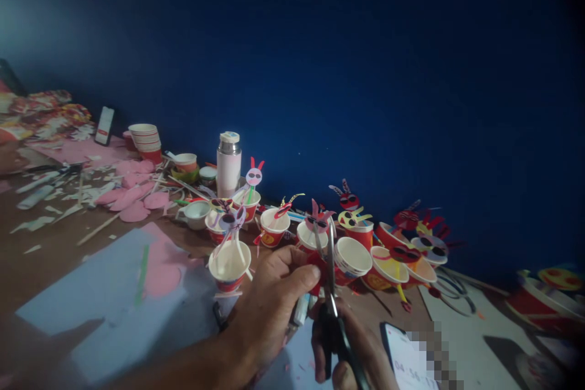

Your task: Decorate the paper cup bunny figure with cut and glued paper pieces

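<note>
- While my right hand point(361, 356) grips scissors point(331, 283) at lower centre, blades point up.
- My left hand point(269, 308) pinches a red piece point(315, 280) beside the blades.
- Cups point(353, 256) stand just behind.

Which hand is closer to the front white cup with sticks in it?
Left. The left hand, pinching a red piece, sits just right of the cup; the right hand, gripping scissors, is farther right and lower in the picture.

Left hand point(269, 304), right hand point(354, 350) — seemingly clenched
</note>
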Demonstrator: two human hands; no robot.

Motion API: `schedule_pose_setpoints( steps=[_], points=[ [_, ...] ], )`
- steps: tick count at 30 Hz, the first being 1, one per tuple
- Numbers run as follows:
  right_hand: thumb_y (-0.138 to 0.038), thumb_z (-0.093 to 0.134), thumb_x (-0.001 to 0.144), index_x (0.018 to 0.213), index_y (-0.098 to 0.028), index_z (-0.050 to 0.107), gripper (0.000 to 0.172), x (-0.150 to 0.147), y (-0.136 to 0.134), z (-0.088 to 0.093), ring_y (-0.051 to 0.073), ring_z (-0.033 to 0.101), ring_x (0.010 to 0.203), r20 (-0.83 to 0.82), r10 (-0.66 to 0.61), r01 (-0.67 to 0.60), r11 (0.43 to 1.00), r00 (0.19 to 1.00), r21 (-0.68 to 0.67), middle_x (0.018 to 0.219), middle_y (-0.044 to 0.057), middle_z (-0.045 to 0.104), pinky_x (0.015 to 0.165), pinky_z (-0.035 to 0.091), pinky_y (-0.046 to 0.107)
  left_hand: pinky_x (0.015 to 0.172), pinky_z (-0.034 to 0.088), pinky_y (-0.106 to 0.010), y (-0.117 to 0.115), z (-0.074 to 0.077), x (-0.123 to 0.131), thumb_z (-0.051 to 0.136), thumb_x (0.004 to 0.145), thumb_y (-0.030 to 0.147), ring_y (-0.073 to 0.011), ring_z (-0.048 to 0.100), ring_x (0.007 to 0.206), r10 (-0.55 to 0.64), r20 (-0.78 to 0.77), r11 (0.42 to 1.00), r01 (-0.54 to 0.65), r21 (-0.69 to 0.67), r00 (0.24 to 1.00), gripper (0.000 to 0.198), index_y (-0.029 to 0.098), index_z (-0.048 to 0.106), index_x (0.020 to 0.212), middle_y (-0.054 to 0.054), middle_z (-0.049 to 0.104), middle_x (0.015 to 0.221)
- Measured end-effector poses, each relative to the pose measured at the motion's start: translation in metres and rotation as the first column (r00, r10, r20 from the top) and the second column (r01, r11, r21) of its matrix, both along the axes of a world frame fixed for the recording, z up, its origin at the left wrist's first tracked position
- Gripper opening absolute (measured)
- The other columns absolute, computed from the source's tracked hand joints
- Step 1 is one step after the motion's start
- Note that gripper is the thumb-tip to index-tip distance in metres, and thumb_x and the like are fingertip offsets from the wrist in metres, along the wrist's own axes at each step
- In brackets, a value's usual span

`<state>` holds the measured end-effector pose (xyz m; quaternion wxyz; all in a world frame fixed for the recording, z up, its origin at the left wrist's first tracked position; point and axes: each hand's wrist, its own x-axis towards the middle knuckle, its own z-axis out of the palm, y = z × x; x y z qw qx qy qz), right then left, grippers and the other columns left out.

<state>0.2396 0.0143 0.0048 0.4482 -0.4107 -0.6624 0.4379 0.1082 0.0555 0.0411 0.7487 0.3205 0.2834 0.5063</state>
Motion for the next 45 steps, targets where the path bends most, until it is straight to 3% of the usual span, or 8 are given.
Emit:
schedule_pose_setpoints(
  steps=[7,14,20,28,33,45],
  points=[
    [-0.069,0.048,0.071,0.092,-0.018,0.051,0.055,0.004,0.0,0.0,0.011,0.049,0.042,0.004,0.025,-0.025,0.998,1.0,-0.052,0.053,-0.001,0.054,0.043,0.034,0.021,0.045,0.037,-0.02,0.0,0.001,-0.002,0.06,0.072,0.023,-0.0081,0.047,0.043,-0.022,-0.001,1.0,0.022,0.0,1.0,0.014,0.014,0.055,0.081,0.001,0.055,0.054],
    [-0.071,0.048,0.069,0.096,-0.019,0.05,0.059,0.011,0.002,-0.011,0.01,0.048,0.04,-0.017,0.075,-0.077,0.99,0.997,-0.116,0.054,-0.001,0.055,0.043,0.035,0.021,0.046,0.041,-0.022,0.002,0.008,-0.003,0.061,0.067,0.021,-0.0098,0.051,0.045,-0.015,0.006,0.999,0.016,-0.042,1.0,0.012,0.014,0.053,0.073,-0.002,0.059,0.058],
    [-0.073,0.049,0.066,0.094,-0.018,0.051,0.062,0.009,0.003,-0.019,0.014,0.053,0.048,-0.031,0.04,-0.043,0.992,0.999,-0.114,0.054,-0.001,0.053,0.045,0.04,0.022,0.044,0.041,-0.022,0.002,0.011,-0.005,0.062,0.066,0.021,-0.0098,0.05,0.044,-0.01,-0.023,0.998,0.009,-0.06,1.0,0.015,0.013,0.053,0.074,-0.001,0.058,0.056],
    [-0.071,0.053,0.065,0.092,-0.018,0.053,0.059,0.007,0.0,-0.013,0.016,0.053,0.049,0.035,0.005,-0.002,0.997,0.999,-0.082,0.052,-0.001,0.051,0.047,0.042,0.024,0.046,0.043,-0.024,0.003,0.011,-0.007,0.063,0.065,0.024,-0.0108,0.05,0.044,-0.017,-0.074,0.999,0.014,-0.033,0.997,0.017,0.013,0.053,0.073,0.0,0.056,0.053],
    [-0.067,0.044,0.075,0.092,-0.017,0.051,0.053,0.004,-0.006,-0.007,0.011,0.046,0.044,0.006,-0.018,0.019,0.997,1.0,-0.079,0.055,0.0,0.053,0.043,0.036,0.022,0.048,0.043,-0.023,0.004,0.014,-0.006,0.065,0.062,0.022,-0.0105,0.052,0.046,0.01,-0.076,0.998,-0.014,-0.058,0.997,0.017,0.013,0.052,0.068,0.0,0.057,0.053],
    [-0.064,0.048,0.074,0.089,-0.018,0.049,0.049,-0.002,-0.01,0.006,0.008,0.039,0.043,-0.074,-0.004,-0.006,0.99,0.997,-0.14,0.057,-0.002,0.05,0.045,0.029,0.021,0.047,0.043,-0.022,0.006,0.013,-0.01,0.062,0.063,0.021,-0.0097,0.051,0.045,-0.019,-0.095,0.999,0.015,-0.039,0.995,0.014,0.014,0.051,0.069,0.0,0.056,0.053]
  ],
)
